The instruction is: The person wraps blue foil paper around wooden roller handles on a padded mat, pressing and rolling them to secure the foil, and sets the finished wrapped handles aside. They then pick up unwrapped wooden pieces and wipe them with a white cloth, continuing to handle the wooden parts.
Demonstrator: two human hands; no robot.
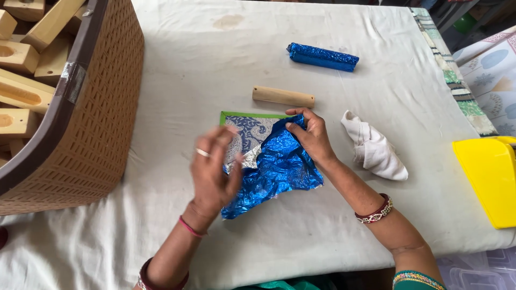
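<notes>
- Hands meet at the table's centre: the right hand (310,137) pinches the top corner of a crumpled sheet of shiny blue foil (279,169), fingers closed on it.
- At nine o'clock of the foil, the left hand (213,169) hovers with fingers spread, blurred; whether it touches the foil cannot be told.
- Under the foil lies a green-edged patterned card (244,129).
- At twelve o'clock sits a plain wooden dowel (283,97); beyond it, a foil-wrapped blue roll (322,57).
- At three o'clock rests a bunched white cloth (374,147), near the right wrist.
- Far at nine o'clock stands a brown woven basket (102,113) full of wooden blocks (21,59).
</notes>
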